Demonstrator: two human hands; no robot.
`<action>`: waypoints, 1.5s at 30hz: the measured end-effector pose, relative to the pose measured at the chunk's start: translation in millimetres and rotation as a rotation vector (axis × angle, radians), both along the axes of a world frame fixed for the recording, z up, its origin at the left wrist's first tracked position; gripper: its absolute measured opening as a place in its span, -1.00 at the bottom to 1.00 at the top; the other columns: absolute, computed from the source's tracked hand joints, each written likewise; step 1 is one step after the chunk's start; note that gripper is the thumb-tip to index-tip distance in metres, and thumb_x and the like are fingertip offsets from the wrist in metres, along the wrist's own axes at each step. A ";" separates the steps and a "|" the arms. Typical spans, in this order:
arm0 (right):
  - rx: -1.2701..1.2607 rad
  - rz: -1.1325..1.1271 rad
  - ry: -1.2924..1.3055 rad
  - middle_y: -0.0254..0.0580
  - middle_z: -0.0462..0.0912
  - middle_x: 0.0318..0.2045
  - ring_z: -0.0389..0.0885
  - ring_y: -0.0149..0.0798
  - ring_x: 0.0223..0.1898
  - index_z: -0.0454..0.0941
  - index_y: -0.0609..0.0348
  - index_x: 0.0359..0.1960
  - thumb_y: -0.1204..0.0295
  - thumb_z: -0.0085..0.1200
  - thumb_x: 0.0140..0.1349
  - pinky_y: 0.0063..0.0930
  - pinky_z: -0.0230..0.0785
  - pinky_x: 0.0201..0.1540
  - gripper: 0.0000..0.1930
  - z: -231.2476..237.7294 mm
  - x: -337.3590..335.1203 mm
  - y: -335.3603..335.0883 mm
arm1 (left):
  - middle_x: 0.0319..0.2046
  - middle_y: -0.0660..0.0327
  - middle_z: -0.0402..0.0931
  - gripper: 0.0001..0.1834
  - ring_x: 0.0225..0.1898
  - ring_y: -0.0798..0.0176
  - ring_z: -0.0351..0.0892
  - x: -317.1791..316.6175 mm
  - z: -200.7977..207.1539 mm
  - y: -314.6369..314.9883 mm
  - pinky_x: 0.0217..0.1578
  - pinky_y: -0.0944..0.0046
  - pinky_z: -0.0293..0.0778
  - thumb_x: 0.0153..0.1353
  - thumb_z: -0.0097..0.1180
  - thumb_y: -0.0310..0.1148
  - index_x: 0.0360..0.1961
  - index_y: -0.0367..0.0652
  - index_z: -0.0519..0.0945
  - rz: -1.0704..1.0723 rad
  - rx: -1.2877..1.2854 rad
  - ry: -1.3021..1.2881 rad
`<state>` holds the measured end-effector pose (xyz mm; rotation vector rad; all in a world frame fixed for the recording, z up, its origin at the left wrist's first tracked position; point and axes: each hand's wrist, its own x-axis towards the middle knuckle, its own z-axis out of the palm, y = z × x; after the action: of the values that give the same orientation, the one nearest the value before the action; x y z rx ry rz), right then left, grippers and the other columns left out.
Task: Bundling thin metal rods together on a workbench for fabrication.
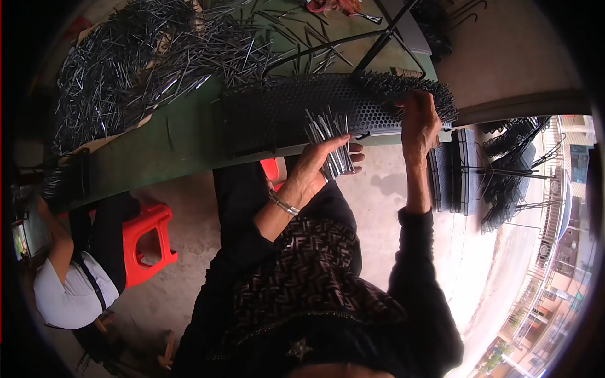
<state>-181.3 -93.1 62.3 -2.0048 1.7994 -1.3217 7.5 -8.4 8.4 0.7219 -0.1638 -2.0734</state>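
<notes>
My left hand (307, 169), wearing a metal bracelet, is closed around a bundle of thin silvery rods (329, 140), thumb across them. It is just in front of a long black perforated rack (271, 120), full of round holes, on the table's near edge. Many dark rods (387, 85) stand close together in the rack's far right part. There my right hand (420, 123) is lowered with fingers pinched together at the edge of the standing rods. What its fingertips hold is hidden.
A large heap of loose dark rods (145, 57) covers the left of the green table (189, 129). Thin black metal bars (334, 44) cross behind the rack. Another person (75, 290) sits left by a red stool (148, 242). More racks (463, 170) stand at right.
</notes>
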 end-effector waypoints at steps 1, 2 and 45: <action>0.012 0.051 -0.075 -0.23 0.70 -0.43 0.67 -0.46 -0.39 0.55 0.21 -0.24 0.48 0.00 0.28 -0.58 0.45 -0.29 -0.88 -10.3 -5.4 -5.4 | -0.19 -0.05 0.60 -0.66 -0.11 -0.02 0.63 0.0 -0.3 0.5 -0.10 -0.09 0.61 0.29 0.08 -0.28 -0.02 -0.29 0.51 0.003 0.003 -0.005; 0.013 0.053 -0.076 -0.23 0.70 -0.43 0.67 -0.46 -0.39 0.55 0.21 -0.24 0.48 0.00 0.28 -0.58 0.45 -0.29 -0.88 -9.7 -3.5 -5.3 | -0.23 -0.02 0.61 -0.67 -0.14 0.02 0.64 1.4 -0.4 1.1 -0.12 -0.08 0.61 0.28 0.09 -0.27 -0.03 -0.28 0.52 0.010 0.007 -0.012; 0.081 0.174 0.128 -0.15 0.62 -0.26 0.55 -0.16 -0.21 0.64 0.10 -0.05 0.26 0.11 0.28 -0.29 0.40 -0.14 -0.71 -13.3 9.5 13.3 | -0.37 0.13 0.65 -0.76 -0.36 0.23 0.69 3.4 22.8 9.4 -0.49 0.32 0.50 0.21 0.20 -0.28 -0.16 -0.17 0.56 -0.033 -0.055 -0.263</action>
<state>-171.8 -79.7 49.0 -2.1888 1.6545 -1.0779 10.9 1.0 31.2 0.9618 -0.3812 -1.9906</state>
